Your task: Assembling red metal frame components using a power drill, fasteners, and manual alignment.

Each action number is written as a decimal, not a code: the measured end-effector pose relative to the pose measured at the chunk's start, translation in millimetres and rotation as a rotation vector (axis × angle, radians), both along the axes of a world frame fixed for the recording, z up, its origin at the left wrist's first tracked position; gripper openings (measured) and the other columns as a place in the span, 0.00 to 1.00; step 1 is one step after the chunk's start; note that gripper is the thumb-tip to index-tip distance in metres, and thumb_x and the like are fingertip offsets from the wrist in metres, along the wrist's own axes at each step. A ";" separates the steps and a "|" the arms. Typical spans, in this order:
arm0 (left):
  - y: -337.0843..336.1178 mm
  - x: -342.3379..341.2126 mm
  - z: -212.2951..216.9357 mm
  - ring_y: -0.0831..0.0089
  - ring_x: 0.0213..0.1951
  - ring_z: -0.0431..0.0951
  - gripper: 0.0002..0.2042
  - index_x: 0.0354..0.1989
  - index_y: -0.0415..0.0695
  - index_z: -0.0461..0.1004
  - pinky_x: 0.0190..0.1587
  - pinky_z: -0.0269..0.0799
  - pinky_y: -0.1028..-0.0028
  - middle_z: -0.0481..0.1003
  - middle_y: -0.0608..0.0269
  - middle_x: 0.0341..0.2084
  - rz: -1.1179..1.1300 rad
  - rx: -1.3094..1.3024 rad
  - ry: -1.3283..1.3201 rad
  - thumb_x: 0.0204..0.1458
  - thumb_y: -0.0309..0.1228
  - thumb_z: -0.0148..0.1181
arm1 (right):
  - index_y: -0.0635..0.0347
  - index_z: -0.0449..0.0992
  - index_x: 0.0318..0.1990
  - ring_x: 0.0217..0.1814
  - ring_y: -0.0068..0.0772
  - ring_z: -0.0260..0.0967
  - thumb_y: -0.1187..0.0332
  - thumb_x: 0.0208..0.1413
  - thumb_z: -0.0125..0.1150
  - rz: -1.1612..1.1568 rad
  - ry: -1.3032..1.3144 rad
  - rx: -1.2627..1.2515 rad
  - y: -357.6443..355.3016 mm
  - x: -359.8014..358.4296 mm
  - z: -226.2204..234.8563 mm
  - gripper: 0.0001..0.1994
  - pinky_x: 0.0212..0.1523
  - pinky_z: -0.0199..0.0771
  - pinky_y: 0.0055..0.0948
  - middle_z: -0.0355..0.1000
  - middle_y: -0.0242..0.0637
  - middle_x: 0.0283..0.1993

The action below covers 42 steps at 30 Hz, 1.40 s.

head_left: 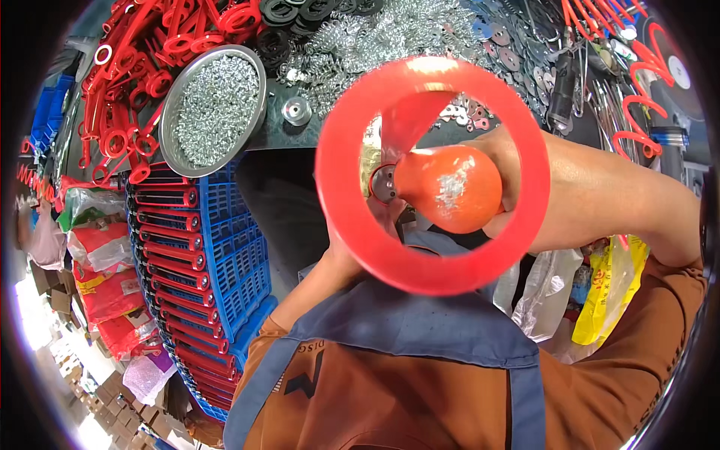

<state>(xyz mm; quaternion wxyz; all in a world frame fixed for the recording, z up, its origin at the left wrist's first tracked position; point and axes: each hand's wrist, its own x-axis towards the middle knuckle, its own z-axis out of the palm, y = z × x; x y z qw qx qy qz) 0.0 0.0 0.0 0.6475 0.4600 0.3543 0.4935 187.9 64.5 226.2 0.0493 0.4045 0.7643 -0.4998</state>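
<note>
A red ring-ended part (341,161) stands upright close to the camera, its ring large in the head view. My left hand (341,251) is closed around its lower body, with most fingers hidden behind the ring. Seen through the ring, an orange-red ball-shaped handle (472,187) with a worn pale patch is gripped by my right hand (504,161). The ball hides most of those fingers. Whatever the handle carries at its other end is out of sight. Beside it, a small round metal piece (384,184) shows at the red part's body.
A steel bowl (166,127) of small metal pieces sits at the bench edge near loose red parts (120,67). Springs (390,34) and flat metal plates (506,52) lie behind. A blue crate (236,251) holds rows of red parts. Red coiled hose (641,105) hangs right.
</note>
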 end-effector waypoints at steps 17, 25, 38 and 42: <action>4.3 -4.6 6.1 0.59 0.29 0.79 0.09 0.31 0.38 0.79 0.35 0.73 0.65 0.77 0.55 0.26 0.066 0.718 0.635 0.39 0.16 0.63 | 0.75 0.74 0.24 0.30 0.58 0.73 0.73 0.37 0.52 0.068 -0.159 0.210 -1.5 -11.9 14.6 0.10 0.34 0.73 0.44 0.71 0.62 0.26; 0.7 0.5 -5.4 0.66 0.16 0.71 0.06 0.30 0.44 0.78 0.18 0.63 0.68 0.69 0.61 0.15 0.253 0.851 0.717 0.42 0.23 0.67 | 0.70 0.71 0.37 0.16 0.33 0.72 0.74 0.43 0.54 0.017 -0.393 0.014 6.1 -24.9 -3.2 0.12 0.17 0.72 0.29 0.70 0.42 0.16; -15.1 -51.3 -16.9 0.80 0.17 0.62 0.13 0.48 0.34 0.69 0.20 0.61 0.80 0.71 0.64 0.23 0.186 -0.563 -0.336 0.58 0.30 0.53 | 0.62 0.70 0.49 0.30 0.21 0.72 0.79 0.45 0.63 -0.752 0.319 -0.133 -128.5 53.7 -22.9 0.20 0.24 0.75 0.23 0.73 0.32 0.33; -35.9 -52.6 28.2 0.85 0.19 0.59 0.17 0.51 0.32 0.67 0.20 0.58 0.84 0.72 0.60 0.30 -0.099 -0.636 -0.422 0.61 0.33 0.50 | 0.64 0.71 0.49 0.32 0.22 0.73 0.80 0.45 0.65 -0.768 0.451 -0.257 -146.0 54.9 -51.9 0.21 0.24 0.75 0.22 0.74 0.35 0.36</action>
